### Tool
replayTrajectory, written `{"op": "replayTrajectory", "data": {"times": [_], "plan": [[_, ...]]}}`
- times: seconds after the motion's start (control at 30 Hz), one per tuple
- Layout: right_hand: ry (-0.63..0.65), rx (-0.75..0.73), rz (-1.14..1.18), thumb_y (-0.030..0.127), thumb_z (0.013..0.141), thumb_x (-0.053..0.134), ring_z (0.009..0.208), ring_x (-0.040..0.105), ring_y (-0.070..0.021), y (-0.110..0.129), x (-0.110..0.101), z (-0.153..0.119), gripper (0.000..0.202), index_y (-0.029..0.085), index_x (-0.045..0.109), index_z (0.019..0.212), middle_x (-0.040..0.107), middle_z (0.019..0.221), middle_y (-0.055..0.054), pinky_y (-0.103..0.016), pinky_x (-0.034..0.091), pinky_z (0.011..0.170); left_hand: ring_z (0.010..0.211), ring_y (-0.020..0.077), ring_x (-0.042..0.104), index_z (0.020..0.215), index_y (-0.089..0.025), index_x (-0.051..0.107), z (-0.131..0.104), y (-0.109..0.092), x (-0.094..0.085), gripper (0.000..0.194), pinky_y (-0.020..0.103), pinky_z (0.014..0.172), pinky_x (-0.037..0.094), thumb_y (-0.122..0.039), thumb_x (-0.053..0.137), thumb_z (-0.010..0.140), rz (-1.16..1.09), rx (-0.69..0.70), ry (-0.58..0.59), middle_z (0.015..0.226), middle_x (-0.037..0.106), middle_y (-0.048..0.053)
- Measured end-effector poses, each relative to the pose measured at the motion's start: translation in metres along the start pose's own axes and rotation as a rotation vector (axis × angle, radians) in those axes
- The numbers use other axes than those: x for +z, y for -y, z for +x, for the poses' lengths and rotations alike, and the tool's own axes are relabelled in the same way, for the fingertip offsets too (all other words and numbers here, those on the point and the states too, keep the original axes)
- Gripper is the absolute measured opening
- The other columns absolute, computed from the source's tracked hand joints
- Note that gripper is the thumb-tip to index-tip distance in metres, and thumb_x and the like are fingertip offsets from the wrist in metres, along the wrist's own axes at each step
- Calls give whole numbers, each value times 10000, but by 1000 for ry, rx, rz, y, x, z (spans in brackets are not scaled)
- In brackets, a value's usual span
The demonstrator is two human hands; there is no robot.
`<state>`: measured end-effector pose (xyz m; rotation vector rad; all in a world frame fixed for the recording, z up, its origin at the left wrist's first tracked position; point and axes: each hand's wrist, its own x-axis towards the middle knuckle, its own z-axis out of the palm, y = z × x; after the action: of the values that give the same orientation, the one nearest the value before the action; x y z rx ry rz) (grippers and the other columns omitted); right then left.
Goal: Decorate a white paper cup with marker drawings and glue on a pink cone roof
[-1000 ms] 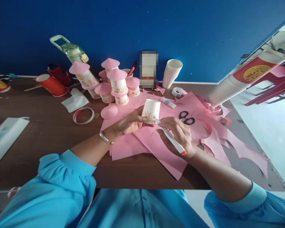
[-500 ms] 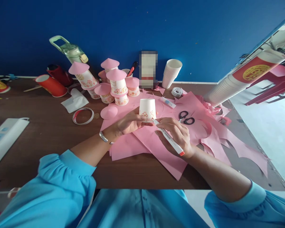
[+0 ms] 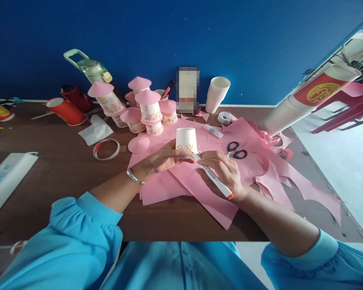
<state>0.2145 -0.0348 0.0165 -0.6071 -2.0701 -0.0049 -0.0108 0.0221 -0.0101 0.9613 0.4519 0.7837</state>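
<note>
Upside down in my left hand (image 3: 166, 157) is a white paper cup (image 3: 186, 139), gripped low around its rim. Orange and yellow flowers are drawn around its lower part. My right hand (image 3: 224, 169) pinches a white marker (image 3: 214, 181) with an orange end cap. The marker's tip meets or nearly meets the cup's lower right side; the fingers partly hide it. Beneath both hands lie overlapping pink paper sheets (image 3: 205, 197). To the left of the cup rests a pink paper cone (image 3: 138, 144).
Decorated cups with pink cone roofs (image 3: 148, 104) stand behind on the left. Black scissors (image 3: 237, 151), a glue tube (image 3: 213, 131) and clear tape (image 3: 224, 117) lie to the right. Stacked white cups (image 3: 218, 94) stand by the blue wall. A tape ring (image 3: 106, 149) lies left.
The cup has turned in my left hand, bringing a different part of the flower drawing to the front. My right hand and the marker have barely shifted.
</note>
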Motion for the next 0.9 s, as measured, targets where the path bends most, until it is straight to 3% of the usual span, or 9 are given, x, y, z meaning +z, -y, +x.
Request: {"op": "replayTrajectory", "data": {"times": [0.17,0.33,0.5,0.63,0.77,0.9], "plan": [[-61,1,-87,147,1016,659,806,742,-201,-4,-1,2,281,252,652,1276,744,970,-66,-322,631,661,1075,221,734,1126,-191,746,1,-4,7,337,353,945,600,-284,899,841,75,-34,-13,1106,780,82],[-96,104,-23,185,1026,666,873,744,-206,-8,1,3,202,238,664,1220,737,995,-73,-339,636,728,1121,235,729,1137,-193,750,0,-5,9,319,365,974,590,-276,879,858,83,-41,-20,1151,779,98],[-128,359,88,262,1043,642,819,748,-181,-13,1,-1,76,240,670,1110,758,962,-35,-320,616,719,1079,244,748,1107,-210,768,-4,-2,3,271,413,976,612,-270,838,852,-39,30,-59,1150,790,86],[-206,592,278,374,1058,633,764,736,-160,-20,3,-4,164,227,644,1129,740,942,-17,-311,615,688,996,248,755,1020,-182,777,-6,-4,-1,226,451,992,608,-284,831,826,-99,19,-53,1050,794,82],[-291,706,446,467,1040,669,781,738,-160,-29,5,-1,225,247,648,1081,713,894,3,-299,626,682,1026,281,755,1222,-147,746,-6,-9,-2,489,469,985,604,-319,838,774,-171,-34,-18,1209,787,144],[-390,777,533,540,988,732,788,742,-162,-40,8,2,294,259,667,1044,710,917,1,-293,633,663,923,274,756,1339,-122,684,-8,-10,-7,713,487,954,602,-425,840,713,-259,-58,-30,1160,796,157]]}}
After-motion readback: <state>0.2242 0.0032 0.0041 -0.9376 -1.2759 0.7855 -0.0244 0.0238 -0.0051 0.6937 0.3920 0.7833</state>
